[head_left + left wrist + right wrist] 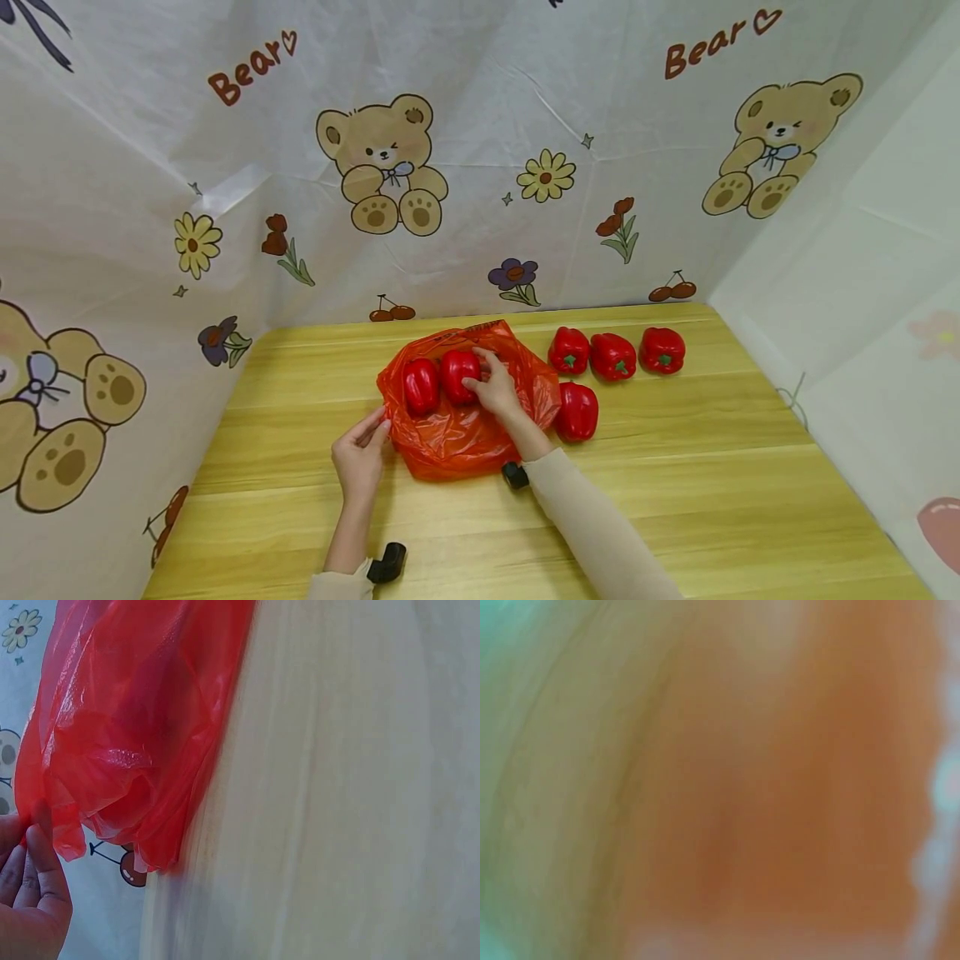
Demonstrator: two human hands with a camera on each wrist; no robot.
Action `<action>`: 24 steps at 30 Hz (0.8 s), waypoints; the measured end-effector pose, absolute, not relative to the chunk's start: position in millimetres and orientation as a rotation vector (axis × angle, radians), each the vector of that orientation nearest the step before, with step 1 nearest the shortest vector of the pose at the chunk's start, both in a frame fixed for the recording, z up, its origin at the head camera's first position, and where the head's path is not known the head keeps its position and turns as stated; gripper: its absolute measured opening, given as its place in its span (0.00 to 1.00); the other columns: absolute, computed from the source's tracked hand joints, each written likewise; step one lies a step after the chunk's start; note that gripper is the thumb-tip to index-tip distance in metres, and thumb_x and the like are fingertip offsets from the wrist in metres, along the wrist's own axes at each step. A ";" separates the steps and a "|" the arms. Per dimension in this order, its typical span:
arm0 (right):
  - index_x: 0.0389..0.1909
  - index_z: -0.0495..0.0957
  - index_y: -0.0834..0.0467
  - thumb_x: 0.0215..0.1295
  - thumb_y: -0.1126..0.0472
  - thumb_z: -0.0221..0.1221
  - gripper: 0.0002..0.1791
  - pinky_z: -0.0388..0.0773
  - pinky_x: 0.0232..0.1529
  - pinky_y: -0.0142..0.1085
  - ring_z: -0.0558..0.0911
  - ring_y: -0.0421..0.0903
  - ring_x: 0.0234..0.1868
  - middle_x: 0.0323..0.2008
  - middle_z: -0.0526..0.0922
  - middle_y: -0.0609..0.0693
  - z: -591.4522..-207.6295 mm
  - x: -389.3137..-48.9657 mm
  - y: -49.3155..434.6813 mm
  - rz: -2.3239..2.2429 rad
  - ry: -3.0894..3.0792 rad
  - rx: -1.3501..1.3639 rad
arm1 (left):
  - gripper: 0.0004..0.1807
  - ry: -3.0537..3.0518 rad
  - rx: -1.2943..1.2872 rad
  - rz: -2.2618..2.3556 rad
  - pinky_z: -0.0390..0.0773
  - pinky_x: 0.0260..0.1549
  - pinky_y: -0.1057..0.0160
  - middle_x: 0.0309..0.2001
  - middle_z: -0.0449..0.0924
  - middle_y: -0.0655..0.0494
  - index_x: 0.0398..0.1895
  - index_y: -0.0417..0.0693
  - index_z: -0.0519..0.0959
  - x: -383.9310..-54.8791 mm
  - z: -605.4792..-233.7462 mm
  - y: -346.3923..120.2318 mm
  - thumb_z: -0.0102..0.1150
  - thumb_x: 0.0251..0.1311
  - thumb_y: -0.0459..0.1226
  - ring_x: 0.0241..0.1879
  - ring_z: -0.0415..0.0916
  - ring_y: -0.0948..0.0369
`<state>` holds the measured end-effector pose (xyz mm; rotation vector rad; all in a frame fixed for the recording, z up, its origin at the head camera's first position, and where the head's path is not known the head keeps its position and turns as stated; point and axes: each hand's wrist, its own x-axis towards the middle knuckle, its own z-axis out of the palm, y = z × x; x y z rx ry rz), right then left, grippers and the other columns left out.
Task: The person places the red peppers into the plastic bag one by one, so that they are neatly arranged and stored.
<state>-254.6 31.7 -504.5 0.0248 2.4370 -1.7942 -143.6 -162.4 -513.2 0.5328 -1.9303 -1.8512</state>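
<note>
A red plastic bag lies spread on the table, with its mouth toward me. Inside it, one red bell pepper sits at the left. Beside that one is a second bell pepper, which my right hand holds between thumb and fingers. My left hand pinches the bag's left edge. In the left wrist view, the thumb and fingertips of that hand grip the thin plastic. Only a blurred orange and tan surface fills the right wrist view, so the right hand is hidden there.
Right of the bag, one bell pepper lies against its edge. Behind it are three more: a left pepper, a middle pepper and a right pepper. A printed cloth hangs behind the wooden table.
</note>
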 end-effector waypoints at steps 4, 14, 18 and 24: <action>0.68 0.68 0.54 0.63 0.69 0.62 0.32 0.78 0.58 0.55 0.77 0.62 0.57 0.60 0.74 0.64 -505.8 -254.6 31.7 -1.773 2.469 0.017 | 0.14 -1.926 0.533 -1.854 0.83 0.33 0.75 0.48 0.82 0.33 0.48 0.32 0.83 -143.7 -514.1 -162.8 0.63 0.57 0.23 0.34 0.81 0.76; 0.67 0.69 0.57 0.63 0.67 0.63 0.31 0.80 0.56 0.53 0.79 0.61 0.56 0.57 0.76 0.64 -509.8 -256.3 29.3 -1.743 2.546 0.053 | 0.14 -1.953 0.546 -1.841 0.84 0.35 0.72 0.49 0.82 0.34 0.49 0.34 0.83 -143.2 -514.4 -163.7 0.64 0.58 0.25 0.33 0.80 0.79; 0.66 0.69 0.60 0.62 0.66 0.65 0.30 0.81 0.55 0.52 0.79 0.62 0.56 0.55 0.77 0.65 -509.3 -256.2 27.6 -1.721 2.579 0.070 | 0.14 -1.954 0.542 -1.837 0.85 0.36 0.71 0.49 0.82 0.34 0.48 0.34 0.83 -143.0 -513.9 -163.7 0.64 0.58 0.25 0.33 0.79 0.79; 0.66 0.68 0.63 0.62 0.63 0.66 0.32 0.80 0.56 0.51 0.79 0.61 0.56 0.55 0.78 0.65 -507.4 -253.5 29.3 -1.669 2.618 0.054 | 0.14 -1.937 0.527 -1.848 0.85 0.35 0.69 0.48 0.82 0.34 0.48 0.33 0.83 -143.5 -513.5 -163.4 0.63 0.58 0.24 0.33 0.80 0.78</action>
